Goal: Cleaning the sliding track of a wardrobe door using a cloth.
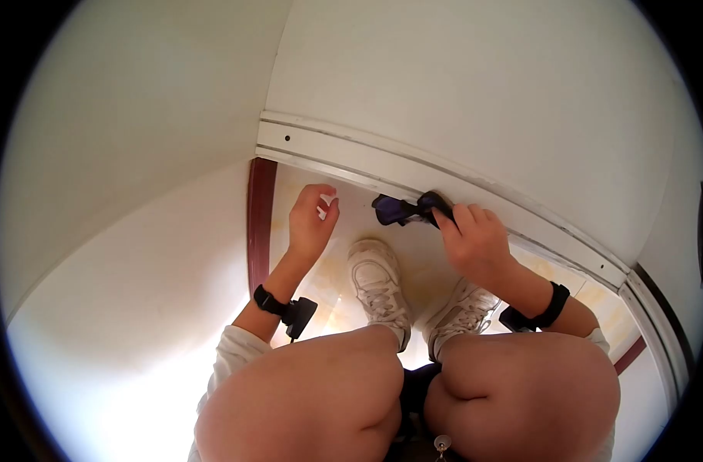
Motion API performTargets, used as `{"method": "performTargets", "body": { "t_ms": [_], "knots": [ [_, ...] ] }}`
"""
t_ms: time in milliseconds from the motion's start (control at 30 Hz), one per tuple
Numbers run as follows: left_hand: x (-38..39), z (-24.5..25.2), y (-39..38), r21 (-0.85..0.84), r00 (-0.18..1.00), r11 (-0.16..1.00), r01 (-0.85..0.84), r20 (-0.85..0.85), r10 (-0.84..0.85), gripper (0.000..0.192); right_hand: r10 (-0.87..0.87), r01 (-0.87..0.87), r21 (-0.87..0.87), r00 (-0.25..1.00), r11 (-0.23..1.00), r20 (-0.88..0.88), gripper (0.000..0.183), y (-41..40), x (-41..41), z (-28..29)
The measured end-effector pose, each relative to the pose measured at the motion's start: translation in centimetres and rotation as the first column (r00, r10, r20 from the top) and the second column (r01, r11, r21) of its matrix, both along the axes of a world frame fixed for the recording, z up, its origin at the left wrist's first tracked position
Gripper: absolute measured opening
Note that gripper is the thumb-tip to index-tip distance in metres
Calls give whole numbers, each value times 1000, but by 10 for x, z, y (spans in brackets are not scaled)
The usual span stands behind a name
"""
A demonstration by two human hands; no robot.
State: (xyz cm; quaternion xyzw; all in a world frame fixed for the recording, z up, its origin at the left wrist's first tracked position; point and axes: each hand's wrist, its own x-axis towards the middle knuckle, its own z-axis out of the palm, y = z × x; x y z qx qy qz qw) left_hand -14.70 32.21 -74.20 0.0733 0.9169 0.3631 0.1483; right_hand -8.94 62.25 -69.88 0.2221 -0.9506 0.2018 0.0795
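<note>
My right hand (477, 242) grips the near end of a dark purple and black item (393, 210). It has rounded lobes with a narrow middle, and it could be footwear, but its kind is unclear. It lies low, against the foot of a white panel, and my fingers hide part of it. To its left, my left hand (312, 222) hovers with curled fingers, thumb and fingertips a little apart. A bright white patch shows between those fingers; whether it is a small thing or the floor behind, I cannot tell.
Ahead rises a white panel (467, 86) with a screwed white rail (351, 147) along its foot. At left, a white wall (143, 242) meets a dark red skirting board (262, 225). My off-white sneakers (377, 277) stand on the pale tiled floor (351, 222). Both wrists carry black straps.
</note>
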Motion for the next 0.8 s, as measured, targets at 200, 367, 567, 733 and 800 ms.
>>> {"method": "performTargets", "body": {
  "t_ms": [200, 367, 567, 733, 800],
  "knots": [
    [1, 0, 0, -117, 999, 993, 26, -30, -30, 38, -1, 1, 1, 1000, 1000, -15, 11, -2, 0, -2],
    [-2, 13, 10, -126, 977, 969, 212, -5, -214, 26, 90, -81, -145, 994, 986, 56, 13, -12, 9, 4],
    [-5, 37, 42, 40, 887, 896, 443, -168, -431, 22, 305, -290, -208, 952, 934, 39, 18, -6, 27, 1],
    [-11, 46, 63, -11, 790, 856, 516, -380, -481, 31, 268, -245, -229, 960, 942, 78, 23, 16, 35, 2],
    [-15, 49, 74, -19, 754, 840, 543, -428, -498, 35, 257, -230, -224, 961, 947, 98, 24, 23, 38, 3]
  ]
}}
